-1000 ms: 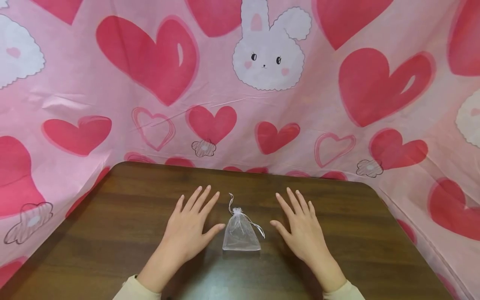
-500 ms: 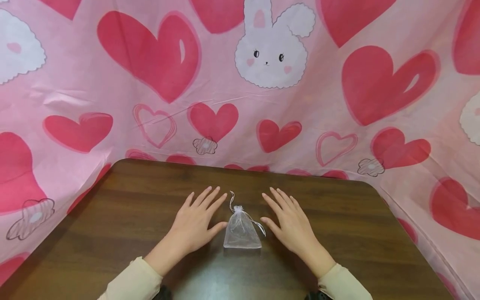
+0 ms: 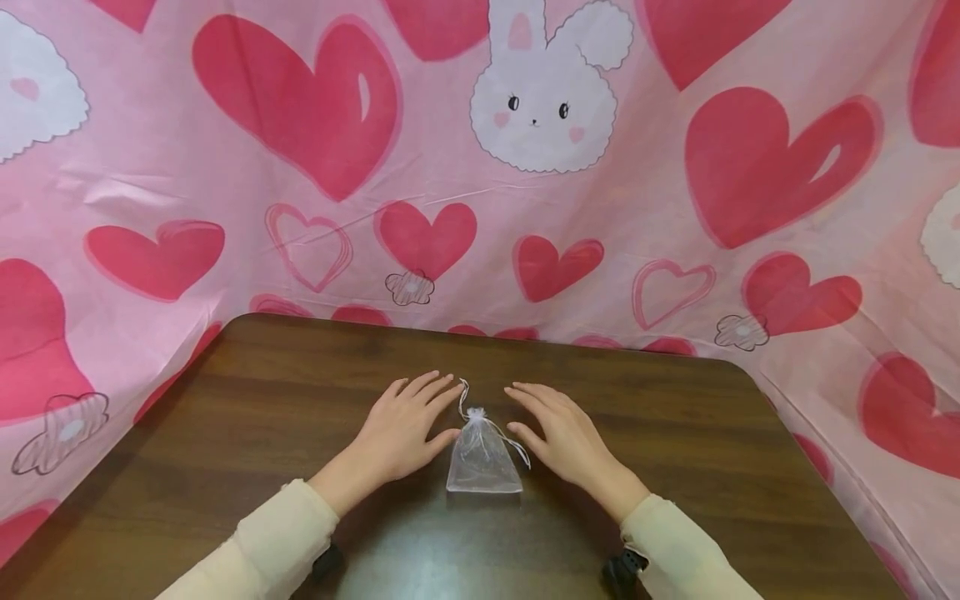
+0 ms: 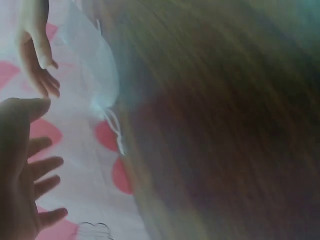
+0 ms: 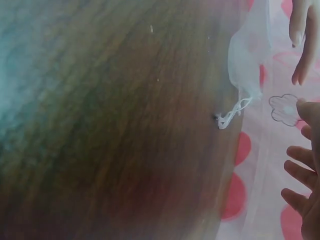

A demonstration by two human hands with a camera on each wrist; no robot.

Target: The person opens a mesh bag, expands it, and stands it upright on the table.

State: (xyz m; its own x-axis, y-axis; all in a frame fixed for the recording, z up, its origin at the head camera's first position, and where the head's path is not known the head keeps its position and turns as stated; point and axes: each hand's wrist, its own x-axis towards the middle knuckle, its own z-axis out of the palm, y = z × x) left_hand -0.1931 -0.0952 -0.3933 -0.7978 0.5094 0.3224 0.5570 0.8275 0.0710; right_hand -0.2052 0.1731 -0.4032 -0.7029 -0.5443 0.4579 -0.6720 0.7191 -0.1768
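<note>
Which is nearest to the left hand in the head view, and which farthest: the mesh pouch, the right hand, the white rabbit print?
1. mesh pouch, just right of the left hand.
2. right hand, across the pouch.
3. white rabbit print, high on the backdrop.

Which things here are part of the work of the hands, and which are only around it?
Part of the work:
- pouch, tied shut, flat on the table
- left hand, beside it
- right hand, beside it

Only around:
- table
- heart cloth behind
</note>
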